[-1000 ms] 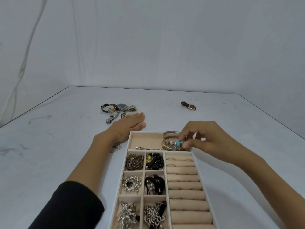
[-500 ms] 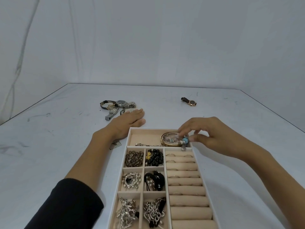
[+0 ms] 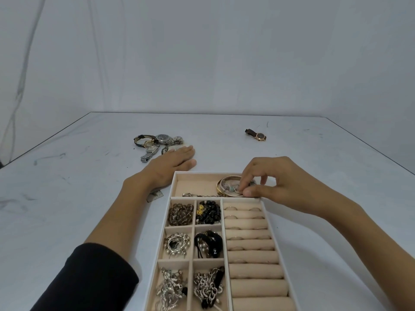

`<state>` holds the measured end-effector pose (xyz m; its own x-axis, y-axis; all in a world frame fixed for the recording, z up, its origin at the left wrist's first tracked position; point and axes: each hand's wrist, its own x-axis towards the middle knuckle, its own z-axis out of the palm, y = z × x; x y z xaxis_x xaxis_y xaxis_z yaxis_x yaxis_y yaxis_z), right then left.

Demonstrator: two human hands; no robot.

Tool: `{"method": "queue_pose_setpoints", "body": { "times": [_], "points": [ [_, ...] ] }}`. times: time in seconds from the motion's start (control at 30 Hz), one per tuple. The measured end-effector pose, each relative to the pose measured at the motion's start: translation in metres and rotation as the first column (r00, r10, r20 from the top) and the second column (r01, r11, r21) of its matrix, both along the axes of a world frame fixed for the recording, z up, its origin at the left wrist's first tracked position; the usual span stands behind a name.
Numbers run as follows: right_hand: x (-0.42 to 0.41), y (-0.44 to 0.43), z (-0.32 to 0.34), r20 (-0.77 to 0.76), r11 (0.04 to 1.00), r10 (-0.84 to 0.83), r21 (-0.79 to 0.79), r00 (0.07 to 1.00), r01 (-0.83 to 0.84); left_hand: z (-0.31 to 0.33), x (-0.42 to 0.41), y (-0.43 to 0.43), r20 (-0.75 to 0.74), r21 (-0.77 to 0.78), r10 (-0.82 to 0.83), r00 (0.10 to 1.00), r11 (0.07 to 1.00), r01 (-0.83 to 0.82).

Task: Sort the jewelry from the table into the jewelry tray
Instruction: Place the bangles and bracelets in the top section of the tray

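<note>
Bangles — round, gold metal — pinched by rt hand in beige-lined tray.

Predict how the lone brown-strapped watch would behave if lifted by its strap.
The brown-strapped watch would probably flop, as its strap looks thin. Its round case likely dangles heaviest. Lying flat on the table, it seems unlikely to roll.

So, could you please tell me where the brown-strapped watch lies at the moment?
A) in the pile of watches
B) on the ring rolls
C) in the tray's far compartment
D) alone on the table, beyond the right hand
D: the brown-strapped watch lies alone on the table, beyond the right hand and apart from the watch pile.
</note>
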<state>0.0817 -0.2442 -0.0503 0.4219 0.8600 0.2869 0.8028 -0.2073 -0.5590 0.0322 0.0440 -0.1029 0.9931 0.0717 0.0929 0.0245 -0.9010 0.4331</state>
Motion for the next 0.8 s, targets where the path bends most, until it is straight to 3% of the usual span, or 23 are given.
{"method": "queue_pose_setpoints", "body": {
  "times": [0.23, 0.4, 0.5, 0.8],
  "points": [
    [0.002, -0.004, 0.004, 0.002, 0.998, -0.044, 0.034, 0.999, 0.044, 0.000, -0.001, -0.002, 0.017, -0.024, 0.004, 1.000, 1.000, -0.004],
    [0.030, 0.004, -0.011, -0.021, 0.958, -0.266, 0.103, 0.964, 0.266, 0.001, -0.001, -0.001, 0.014, -0.023, 0.002, 1.000, 1.000, -0.002],
    [0.058, 0.017, -0.027, -0.049, 0.901, -0.420, 0.094, 0.906, 0.423, 0.001, -0.001, -0.001, 0.016, -0.029, 0.009, 1.000, 1.000, -0.008],
    [0.135, 0.049, -0.044, 0.263, 0.657, -0.728, 0.006, 0.633, 0.754, 0.001, 0.001, -0.002, 0.011, -0.011, 0.016, 1.000, 1.000, -0.016]
  ]
}}
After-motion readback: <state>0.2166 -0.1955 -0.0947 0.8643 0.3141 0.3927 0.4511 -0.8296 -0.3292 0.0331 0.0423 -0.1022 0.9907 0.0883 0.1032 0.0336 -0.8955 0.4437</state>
